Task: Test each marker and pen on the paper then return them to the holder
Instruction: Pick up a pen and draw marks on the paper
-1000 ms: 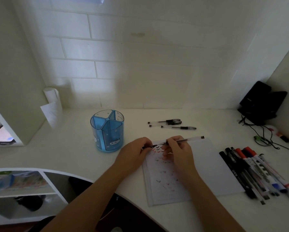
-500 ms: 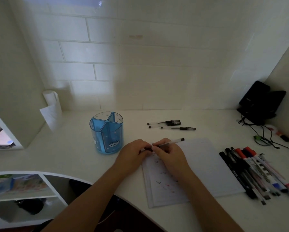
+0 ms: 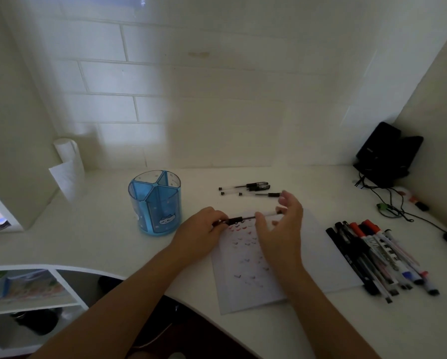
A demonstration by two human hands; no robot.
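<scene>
A: Where is the clear pen?
B: It is level, just above the top edge of the paper, over the rows of small red and dark ticks.

A: Which hand has it?
B: The left hand, at the paper's top left corner. Its curled fingers pinch the pen's dark end.

A: And the right hand?
B: It is over the upper middle of the paper, with fingers spread and loose and the palm turned toward the left hand. The pen's pale end reaches in among those fingers. That spot is blurred, so I cannot tell whether any of them touches it.

A: So the hands are apart?
B: Yes, apart, with the pen's barrel spanning the gap between them.

A: Where is the holder?
B: The blue holder stands upright to the left of the paper, near its top left corner.

A: What about the rest?
B: Three pens lie side by side just beyond the paper's top edge. A row of markers, some with red caps, lies just beside its right edge. A paper roll stands well to the left of the paper, against the wall. A black device with cables sits well off to the paper's right, in the corner.
</scene>
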